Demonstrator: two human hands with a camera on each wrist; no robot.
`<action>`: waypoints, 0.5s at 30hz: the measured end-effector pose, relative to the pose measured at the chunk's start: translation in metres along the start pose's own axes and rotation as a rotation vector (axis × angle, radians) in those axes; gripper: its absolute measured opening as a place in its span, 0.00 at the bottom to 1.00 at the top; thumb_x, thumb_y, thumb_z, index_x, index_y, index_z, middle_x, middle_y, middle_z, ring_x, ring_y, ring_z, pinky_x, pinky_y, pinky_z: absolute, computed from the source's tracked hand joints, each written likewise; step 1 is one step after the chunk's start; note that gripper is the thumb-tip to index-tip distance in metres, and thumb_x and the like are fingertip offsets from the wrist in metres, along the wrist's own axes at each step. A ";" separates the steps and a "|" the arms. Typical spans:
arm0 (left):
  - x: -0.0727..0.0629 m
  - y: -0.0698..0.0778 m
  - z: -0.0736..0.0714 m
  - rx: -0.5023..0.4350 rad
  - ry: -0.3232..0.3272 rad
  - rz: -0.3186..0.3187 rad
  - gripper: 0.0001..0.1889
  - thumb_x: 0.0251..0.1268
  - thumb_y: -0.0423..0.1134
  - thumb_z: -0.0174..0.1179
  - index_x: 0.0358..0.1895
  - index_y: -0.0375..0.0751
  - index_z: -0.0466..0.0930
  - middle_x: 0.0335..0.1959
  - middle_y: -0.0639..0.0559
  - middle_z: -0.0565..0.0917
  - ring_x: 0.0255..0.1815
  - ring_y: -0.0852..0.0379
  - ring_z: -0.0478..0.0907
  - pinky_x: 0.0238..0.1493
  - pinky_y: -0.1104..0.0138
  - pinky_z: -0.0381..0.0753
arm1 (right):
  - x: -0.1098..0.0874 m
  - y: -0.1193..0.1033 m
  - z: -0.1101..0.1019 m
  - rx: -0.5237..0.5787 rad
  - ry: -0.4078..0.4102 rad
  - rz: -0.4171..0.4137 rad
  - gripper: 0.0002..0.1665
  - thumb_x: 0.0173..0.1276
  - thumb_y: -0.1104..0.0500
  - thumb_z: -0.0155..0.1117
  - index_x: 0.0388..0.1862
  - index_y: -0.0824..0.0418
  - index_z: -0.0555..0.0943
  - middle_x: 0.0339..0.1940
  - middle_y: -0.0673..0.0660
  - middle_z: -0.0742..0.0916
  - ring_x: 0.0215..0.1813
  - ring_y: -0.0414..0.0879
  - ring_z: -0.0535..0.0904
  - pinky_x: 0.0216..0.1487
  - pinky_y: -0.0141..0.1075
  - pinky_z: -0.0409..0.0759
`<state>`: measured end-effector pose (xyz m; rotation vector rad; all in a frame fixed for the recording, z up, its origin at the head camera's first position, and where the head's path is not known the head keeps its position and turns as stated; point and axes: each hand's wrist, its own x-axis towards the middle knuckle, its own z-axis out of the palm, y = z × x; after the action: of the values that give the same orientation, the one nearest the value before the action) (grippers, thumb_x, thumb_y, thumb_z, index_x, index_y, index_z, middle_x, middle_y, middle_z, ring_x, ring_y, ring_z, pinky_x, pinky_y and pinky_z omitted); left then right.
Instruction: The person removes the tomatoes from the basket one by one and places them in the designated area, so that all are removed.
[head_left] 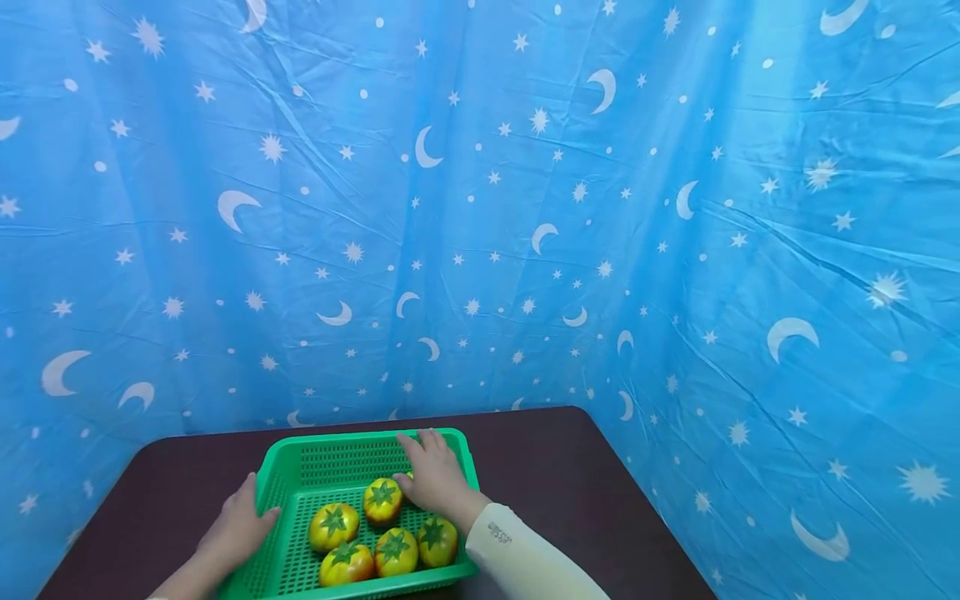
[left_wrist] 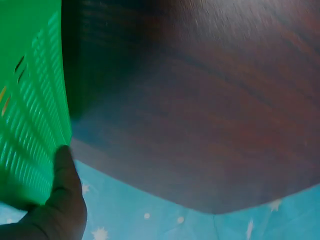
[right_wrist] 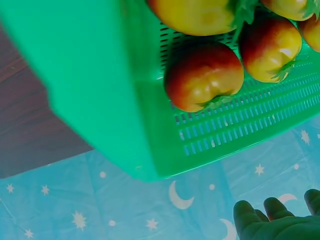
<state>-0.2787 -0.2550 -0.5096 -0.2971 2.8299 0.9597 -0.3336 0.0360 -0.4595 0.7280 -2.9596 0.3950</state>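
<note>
In the head view we see yellow-red fruits [head_left: 333, 527] with green, star-shaped tops, lying in a green basket [head_left: 367, 437] at the lower centre of the frame. Five show well, mostly toward the basket's lower and right parts; a sliver of another shows beside the right thumb. They are roundish, so no long axis stands out to us.

The key relation is at the right hand [head_left: 438, 483]: it reaches over the basket's upper right, and the uppermost fruit [head_left: 382, 502] lies just left of and below its thumb, well nearer to it than to the other hand. We see its fingers spread toward the far rim; in the right wrist view those fingers [right_wrist: 245, 216] stand apart at the lower right, and we see no fruit in their grasp.

The left hand [head_left: 240, 525] is at the basket's left rim, fingertips outside and thumb toward the inside. In the left wrist view one digit [left_wrist: 66, 185] lies against the slotted outer wall; we cannot tell whether the hand clamps it.

Around this we have a dark brown table [head_left: 555, 500] and, behind, a blue curtain [head_left: 465, 208] with pale moons and stars.
</note>
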 end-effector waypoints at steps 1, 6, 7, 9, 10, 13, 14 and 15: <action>0.000 -0.002 0.001 -0.005 -0.002 -0.010 0.45 0.72 0.42 0.55 0.72 0.11 0.38 0.67 0.12 0.54 0.68 0.18 0.58 0.62 0.33 0.69 | 0.002 -0.003 0.001 0.006 -0.003 0.004 0.36 0.74 0.44 0.61 0.78 0.44 0.63 0.79 0.57 0.67 0.81 0.56 0.59 0.75 0.54 0.67; 0.001 -0.010 0.005 -0.010 -0.011 -0.056 0.40 0.75 0.39 0.47 0.75 0.16 0.37 0.67 0.15 0.59 0.64 0.20 0.66 0.54 0.37 0.75 | 0.016 -0.013 0.007 0.074 -0.025 0.032 0.37 0.74 0.44 0.60 0.79 0.43 0.62 0.80 0.57 0.65 0.80 0.56 0.60 0.74 0.55 0.68; 0.001 -0.011 0.005 -0.007 -0.002 -0.057 0.38 0.75 0.38 0.46 0.76 0.18 0.37 0.67 0.16 0.62 0.62 0.22 0.69 0.51 0.39 0.78 | 0.020 -0.015 0.009 0.087 -0.028 0.039 0.38 0.74 0.44 0.60 0.79 0.43 0.61 0.80 0.57 0.65 0.80 0.57 0.60 0.73 0.55 0.69; 0.002 -0.011 0.007 -0.009 0.018 -0.047 0.37 0.76 0.36 0.44 0.77 0.20 0.37 0.61 0.19 0.71 0.53 0.26 0.77 0.41 0.46 0.80 | 0.026 -0.018 0.010 0.118 -0.040 0.059 0.39 0.73 0.44 0.61 0.79 0.42 0.60 0.80 0.57 0.64 0.79 0.57 0.62 0.72 0.56 0.70; 0.002 -0.010 0.008 -0.005 0.030 -0.038 0.36 0.76 0.36 0.44 0.77 0.20 0.38 0.56 0.20 0.75 0.46 0.29 0.80 0.36 0.49 0.79 | 0.028 -0.019 0.012 0.125 -0.050 0.074 0.39 0.73 0.44 0.62 0.80 0.41 0.60 0.81 0.57 0.63 0.79 0.58 0.62 0.71 0.56 0.71; 0.002 -0.009 0.011 0.008 0.044 -0.025 0.35 0.76 0.34 0.43 0.76 0.19 0.39 0.47 0.24 0.79 0.33 0.41 0.81 0.28 0.56 0.75 | 0.034 -0.022 0.017 0.129 -0.077 0.109 0.40 0.72 0.44 0.63 0.80 0.39 0.59 0.81 0.56 0.62 0.79 0.58 0.62 0.70 0.56 0.71; 0.002 -0.009 0.011 0.017 0.040 -0.027 0.35 0.75 0.33 0.44 0.76 0.18 0.40 0.47 0.25 0.79 0.32 0.42 0.81 0.29 0.55 0.75 | 0.036 -0.024 0.019 0.131 -0.087 0.117 0.41 0.72 0.44 0.63 0.80 0.39 0.59 0.81 0.55 0.62 0.79 0.57 0.62 0.70 0.56 0.71; 0.001 -0.009 0.012 0.023 0.035 -0.034 0.35 0.75 0.33 0.44 0.76 0.18 0.40 0.47 0.25 0.79 0.32 0.43 0.81 0.29 0.55 0.76 | 0.037 -0.026 0.021 0.127 -0.096 0.123 0.41 0.72 0.44 0.63 0.80 0.39 0.59 0.81 0.55 0.62 0.79 0.57 0.62 0.71 0.56 0.71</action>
<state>-0.2769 -0.2550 -0.5244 -0.3616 2.8557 0.9228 -0.3549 -0.0083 -0.4690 0.5940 -3.1033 0.5764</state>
